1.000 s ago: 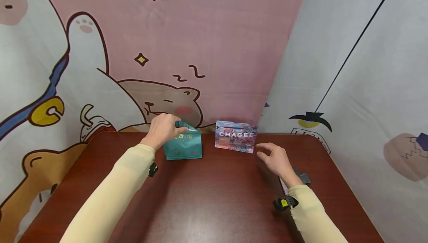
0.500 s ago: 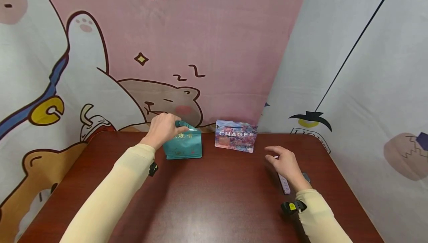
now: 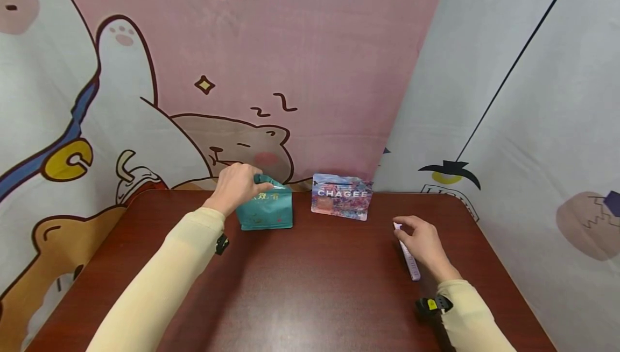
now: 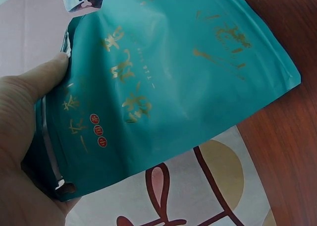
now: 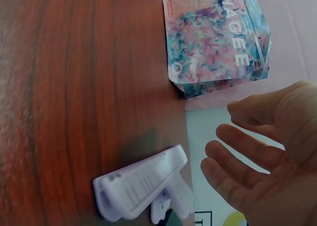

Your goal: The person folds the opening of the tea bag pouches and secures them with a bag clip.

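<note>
My left hand [image 3: 236, 188] pinches the top edge of a teal tea bag [image 3: 267, 212] with gold lettering. In the left wrist view, the thumb lies on the front of the teal bag [image 4: 163, 82], near its folded top. My right hand [image 3: 423, 241] hovers by a pale purple bag clip [image 3: 410, 262] on the table. The right wrist view has this hand [image 5: 262, 151] with loosely bent fingers and nothing between them, apart from the clip [image 5: 141, 184]. Part of the clip is covered by the hand in the head view.
A pink and blue pouch [image 3: 341, 197] marked CHAGEE stands at the table's back edge, right of the teal bag. Behind the brown wooden table [image 3: 300, 287] hangs a cartoon-printed cloth [image 3: 329, 72]. A small dark thing [image 5: 171, 218] shows beside the clip.
My right hand has moved away from the CHAGEE pouch, to the right and nearer me, over the clip, uncovering more of it. The left hand and the teal bag stay put.
</note>
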Tool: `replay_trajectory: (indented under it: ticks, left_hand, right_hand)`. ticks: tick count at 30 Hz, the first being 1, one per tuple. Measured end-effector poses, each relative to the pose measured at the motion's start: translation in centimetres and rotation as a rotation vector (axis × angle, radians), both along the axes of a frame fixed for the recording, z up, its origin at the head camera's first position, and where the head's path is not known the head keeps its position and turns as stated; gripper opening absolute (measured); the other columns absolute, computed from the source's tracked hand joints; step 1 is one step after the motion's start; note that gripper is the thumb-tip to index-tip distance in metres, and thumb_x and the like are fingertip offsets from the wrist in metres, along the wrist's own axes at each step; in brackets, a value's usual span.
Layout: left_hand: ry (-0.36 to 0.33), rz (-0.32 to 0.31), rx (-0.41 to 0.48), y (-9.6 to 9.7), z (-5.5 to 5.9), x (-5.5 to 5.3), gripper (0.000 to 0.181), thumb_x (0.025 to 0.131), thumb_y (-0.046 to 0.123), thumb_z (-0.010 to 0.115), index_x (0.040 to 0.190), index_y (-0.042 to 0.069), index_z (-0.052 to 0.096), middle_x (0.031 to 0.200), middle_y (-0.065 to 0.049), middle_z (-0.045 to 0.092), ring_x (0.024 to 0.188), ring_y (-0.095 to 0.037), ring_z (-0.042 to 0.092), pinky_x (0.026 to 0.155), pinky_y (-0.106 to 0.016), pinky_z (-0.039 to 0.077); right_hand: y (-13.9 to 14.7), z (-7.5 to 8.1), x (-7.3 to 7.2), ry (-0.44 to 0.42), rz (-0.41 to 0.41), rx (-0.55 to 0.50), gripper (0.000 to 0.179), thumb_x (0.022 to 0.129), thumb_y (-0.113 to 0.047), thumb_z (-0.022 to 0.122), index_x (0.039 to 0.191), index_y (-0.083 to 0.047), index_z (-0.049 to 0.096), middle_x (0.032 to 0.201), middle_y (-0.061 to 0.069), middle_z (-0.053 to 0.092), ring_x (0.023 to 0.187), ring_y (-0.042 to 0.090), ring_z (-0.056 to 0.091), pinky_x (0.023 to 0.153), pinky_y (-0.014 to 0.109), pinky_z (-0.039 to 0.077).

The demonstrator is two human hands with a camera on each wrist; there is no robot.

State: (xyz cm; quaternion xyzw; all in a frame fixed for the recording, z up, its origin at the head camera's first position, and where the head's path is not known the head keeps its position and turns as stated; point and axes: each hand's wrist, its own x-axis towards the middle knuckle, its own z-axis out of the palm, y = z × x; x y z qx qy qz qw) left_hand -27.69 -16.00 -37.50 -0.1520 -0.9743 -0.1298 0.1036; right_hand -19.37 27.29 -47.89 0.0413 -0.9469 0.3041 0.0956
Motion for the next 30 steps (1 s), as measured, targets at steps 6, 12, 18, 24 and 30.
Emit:
replay_trajectory:
  ticks: [6, 12, 18, 24, 30]
  left_hand:
    - [0.0, -0.003, -0.001, 0.0, 0.0, 0.0, 0.053, 0.084, 0.051, 0.076, 0.116, 0.009, 0.076, 0.095, -0.01, 0.078, 0.068, -0.02, 0.066, 0.044, -0.026, 0.038]
    - [-0.008, -0.005, 0.005, 0.0, 0.0, 0.0, 0.053, 0.085, 0.051, 0.076, 0.116, 0.008, 0.076, 0.082, -0.008, 0.076, 0.053, -0.014, 0.055, 0.042, -0.026, 0.033]
    - [-0.016, 0.002, 0.006, 0.1, 0.1, 0.1, 0.054, 0.084, 0.05, 0.077, 0.117, 0.008, 0.075, 0.084, -0.009, 0.076, 0.056, -0.015, 0.057, 0.043, -0.027, 0.035]
    - [-0.024, 0.005, 0.012, 0.1, 0.2, 0.1, 0.053, 0.084, 0.05, 0.076, 0.117, 0.008, 0.075, 0.07, -0.006, 0.071, 0.054, -0.014, 0.055, 0.043, -0.027, 0.034]
    - [0.001, -0.004, -0.001, 0.1, 0.1, 0.1, 0.052, 0.084, 0.05, 0.077, 0.116, 0.009, 0.076, 0.075, -0.006, 0.074, 0.06, -0.018, 0.062, 0.045, -0.028, 0.039]
  right_hand:
    - [0.5, -0.4, 0.3, 0.025, -0.01, 0.023, 0.03, 0.091, -0.005, 0.066, 0.12, 0.002, 0.069, 0.122, 0.026, 0.066, 0.114, 0.046, 0.061, 0.095, 0.061, 0.047]
    - [1.1, -1.0, 0.6, 0.038, -0.023, 0.042, 0.031, 0.087, -0.002, 0.07, 0.118, 0.002, 0.07, 0.115, 0.024, 0.069, 0.095, 0.039, 0.067, 0.08, 0.053, 0.054]
    - [1.4, -1.2, 1.0, -0.017, -0.042, 0.051, 0.035, 0.086, 0.0, 0.07, 0.12, 0.004, 0.068, 0.118, 0.026, 0.067, 0.097, 0.038, 0.066, 0.081, 0.053, 0.054]
    - [1.8, -1.5, 1.2, -0.041, -0.051, 0.081, 0.035, 0.084, 0.001, 0.072, 0.119, 0.005, 0.069, 0.12, 0.028, 0.066, 0.103, 0.041, 0.065, 0.086, 0.056, 0.053]
    - [2.2, -1.8, 1.1, -0.043, -0.048, 0.105, 0.038, 0.08, 0.001, 0.074, 0.117, 0.006, 0.068, 0.117, 0.028, 0.066, 0.099, 0.04, 0.066, 0.083, 0.054, 0.053]
